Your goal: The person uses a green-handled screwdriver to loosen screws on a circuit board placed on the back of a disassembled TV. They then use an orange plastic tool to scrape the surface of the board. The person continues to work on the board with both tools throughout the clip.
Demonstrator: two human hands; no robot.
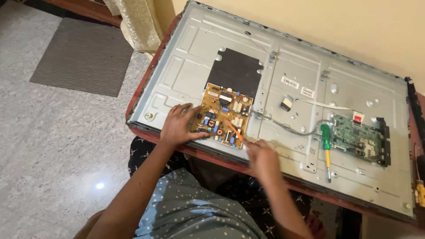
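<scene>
A brown circuit board (225, 111) with several small parts lies on the grey metal back panel (292, 62) of a large flat screen. My left hand (179, 124) rests on the board's left edge, fingers spread on it. My right hand (261, 158) is at the board's lower right corner and holds a thin orange tool (234, 130), whose tip points at the board. A black sheet (235, 71) lies on the panel just behind the board.
A green circuit board (357, 136) sits at the panel's right, joined by grey cables (283, 125). A screwdriver with a green handle and yellow shaft (326, 146) lies beside it. The panel rests on a red-brown table (146, 82). A grey mat (84, 55) lies on the speckled floor at left.
</scene>
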